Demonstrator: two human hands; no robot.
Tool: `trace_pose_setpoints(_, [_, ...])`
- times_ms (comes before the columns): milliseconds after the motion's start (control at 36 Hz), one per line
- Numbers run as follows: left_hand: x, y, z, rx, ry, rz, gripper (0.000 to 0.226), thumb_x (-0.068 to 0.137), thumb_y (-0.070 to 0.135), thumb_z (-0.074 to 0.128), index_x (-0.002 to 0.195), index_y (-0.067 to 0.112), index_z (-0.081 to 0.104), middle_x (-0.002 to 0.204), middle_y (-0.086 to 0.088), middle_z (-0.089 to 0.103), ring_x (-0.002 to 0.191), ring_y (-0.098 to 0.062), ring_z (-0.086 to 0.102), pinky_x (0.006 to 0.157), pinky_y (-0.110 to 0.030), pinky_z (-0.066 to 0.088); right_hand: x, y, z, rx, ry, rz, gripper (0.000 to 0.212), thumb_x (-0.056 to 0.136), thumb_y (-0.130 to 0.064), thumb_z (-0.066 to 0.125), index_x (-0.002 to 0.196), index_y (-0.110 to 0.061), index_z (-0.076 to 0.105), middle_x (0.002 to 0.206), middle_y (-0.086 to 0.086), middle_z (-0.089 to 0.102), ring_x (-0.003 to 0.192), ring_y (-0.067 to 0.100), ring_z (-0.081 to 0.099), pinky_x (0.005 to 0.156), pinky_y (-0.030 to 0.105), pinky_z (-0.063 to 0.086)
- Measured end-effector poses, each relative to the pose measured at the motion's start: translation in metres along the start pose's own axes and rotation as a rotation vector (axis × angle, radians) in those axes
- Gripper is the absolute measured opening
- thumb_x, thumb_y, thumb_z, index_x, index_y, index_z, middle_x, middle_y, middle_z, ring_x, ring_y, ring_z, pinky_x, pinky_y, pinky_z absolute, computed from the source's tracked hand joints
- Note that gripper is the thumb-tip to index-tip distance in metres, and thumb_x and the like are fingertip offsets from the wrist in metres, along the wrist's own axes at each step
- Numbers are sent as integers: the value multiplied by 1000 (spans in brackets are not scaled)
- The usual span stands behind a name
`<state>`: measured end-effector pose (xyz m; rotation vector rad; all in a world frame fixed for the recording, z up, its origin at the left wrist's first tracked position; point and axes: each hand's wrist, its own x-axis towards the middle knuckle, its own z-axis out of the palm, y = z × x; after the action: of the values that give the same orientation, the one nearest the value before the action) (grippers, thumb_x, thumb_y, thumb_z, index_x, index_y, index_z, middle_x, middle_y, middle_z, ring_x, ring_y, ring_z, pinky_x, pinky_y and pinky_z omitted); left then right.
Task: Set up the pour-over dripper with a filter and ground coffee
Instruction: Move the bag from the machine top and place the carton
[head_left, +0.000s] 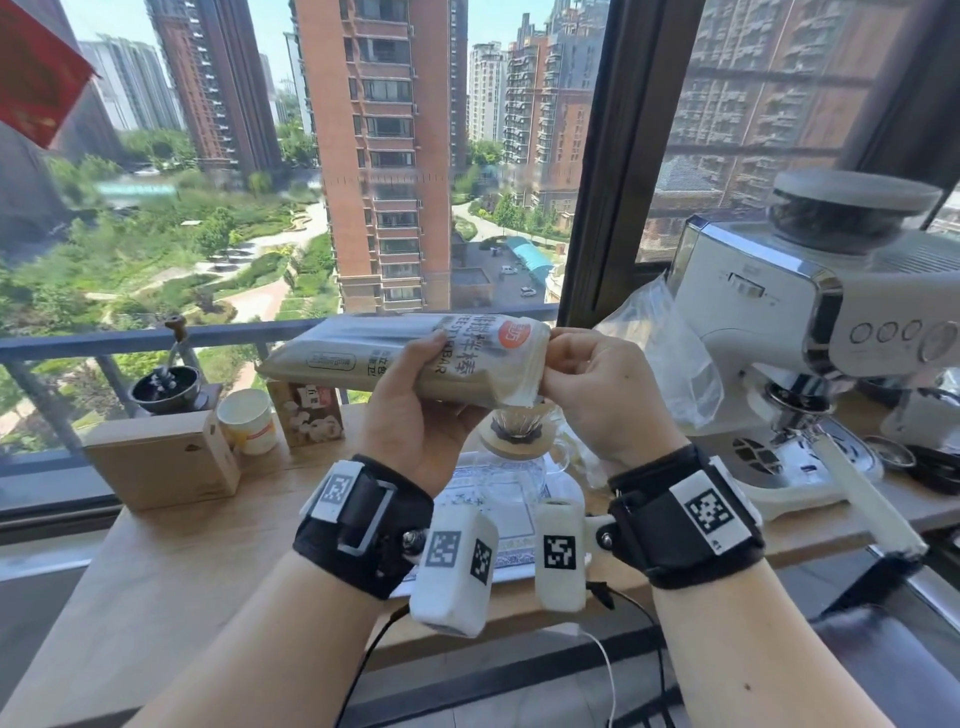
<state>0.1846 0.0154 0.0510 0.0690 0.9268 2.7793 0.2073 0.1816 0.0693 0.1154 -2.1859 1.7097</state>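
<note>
I hold a long grey-beige plastic packet (363, 353) with printed text crosswise in front of me, above the counter. My left hand (415, 410) grips its middle from below. My right hand (602, 395) pinches the packet's right end, where white edges show at the opening. Directly below that end a glass dripper (519, 423) with a wooden collar sits on a glass carafe (498, 483). The hands and the packet hide most of the dripper, so its inside is out of sight.
A white espresso machine (779, 332) with a bean hopper stands at the right, crumpled clear plastic (660, 338) beside it. At the left are a manual grinder (166, 387), a cardboard box (161, 457), a paper cup (248, 421) and a small carton (309, 413). The carafe rests on a patterned tray (511, 556).
</note>
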Motion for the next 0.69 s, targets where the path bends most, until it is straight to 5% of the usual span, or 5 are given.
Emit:
trace_pose_setpoints(222, [-21,-8,-34,-16,85,-28,35,88,19,71,119,7,60,113,-17,67,87,-28,70,72,-38,63,-28,27,2,28,-48,62,5,86,-25,82,85,-20,82,90,-13,79,84,2,74,73,13,56])
trace_pose_setpoints(389, [-26,-4,-47,-3,139,-21,25,88,19,71,110,9,63,104,-14,70,85,-27,71,71,-38,63,-31,29,18,-91,-54,47,7,84,-22,84,89,-18,83,102,-11,74,91,-2,70,76,12,54])
trace_pose_setpoints(556, [-31,-1,-55,-8,169,-13,36,89,20,69,122,8,58,118,-17,65,91,-28,69,72,-38,63,-34,32,31,-92,-61,34,12,75,-23,91,76,-20,79,103,-7,72,91,1,69,78,17,56])
trace_pose_setpoints(639, [-33,3,-61,-3,183,-10,34,92,20,68,122,8,59,120,-18,64,91,-28,70,75,-40,62,-33,35,33,62,-135,80,17,75,-15,91,73,-14,74,94,-3,77,88,9,74,80,27,60])
trace_pose_setpoints(694, [-33,5,-64,-2,192,-14,33,93,21,68,122,8,59,119,-18,64,90,-28,69,80,-41,61,-34,36,33,237,-187,125,20,74,-13,89,72,-12,70,85,-4,78,81,8,76,74,21,59])
